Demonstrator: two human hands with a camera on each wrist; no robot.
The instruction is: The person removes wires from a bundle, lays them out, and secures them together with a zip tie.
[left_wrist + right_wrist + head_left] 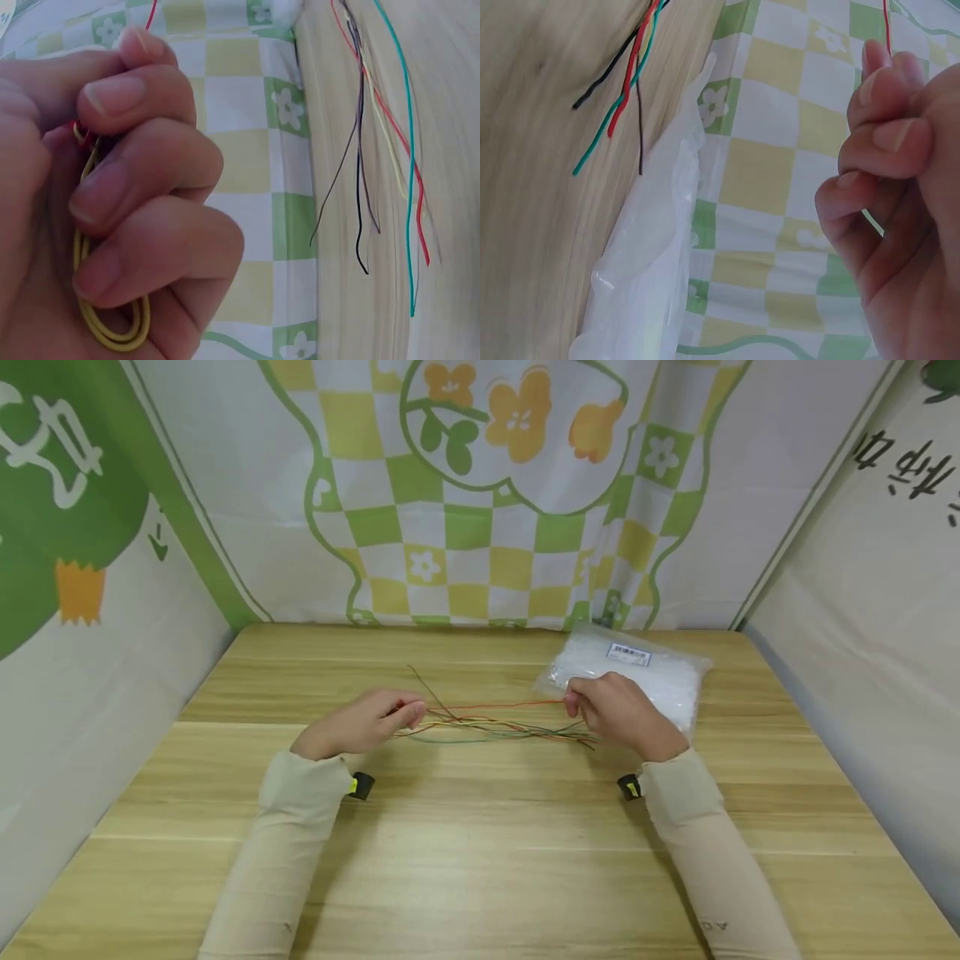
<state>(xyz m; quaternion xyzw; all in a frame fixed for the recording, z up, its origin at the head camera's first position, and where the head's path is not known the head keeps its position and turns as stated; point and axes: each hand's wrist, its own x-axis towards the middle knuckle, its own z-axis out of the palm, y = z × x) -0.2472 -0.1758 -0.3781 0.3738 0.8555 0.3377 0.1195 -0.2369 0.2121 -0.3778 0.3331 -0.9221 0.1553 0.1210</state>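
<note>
A thin red wire (495, 706) runs nearly straight between the two hands, above the tabletop. My left hand (367, 720) grips its left end. Curled in that same palm is a folded yellow wire (112, 343), its loop showing below the fingers. My right hand (618, 712) pinches the red wire's other end between thumb and fingertips, the remaining fingers curled in. Under the stretched wire lies a loose bunch of thin wires (510, 729) in red, green, yellow and dark colours, its ends fanned out at both sides.
Behind the right hand, a clear plastic bag (667, 681) of white contents with a barcode label (628, 654) lies on the wooden table (480, 860). A checked, flowered curtain (465, 560) hangs at the back edge, with printed cloth walls left and right.
</note>
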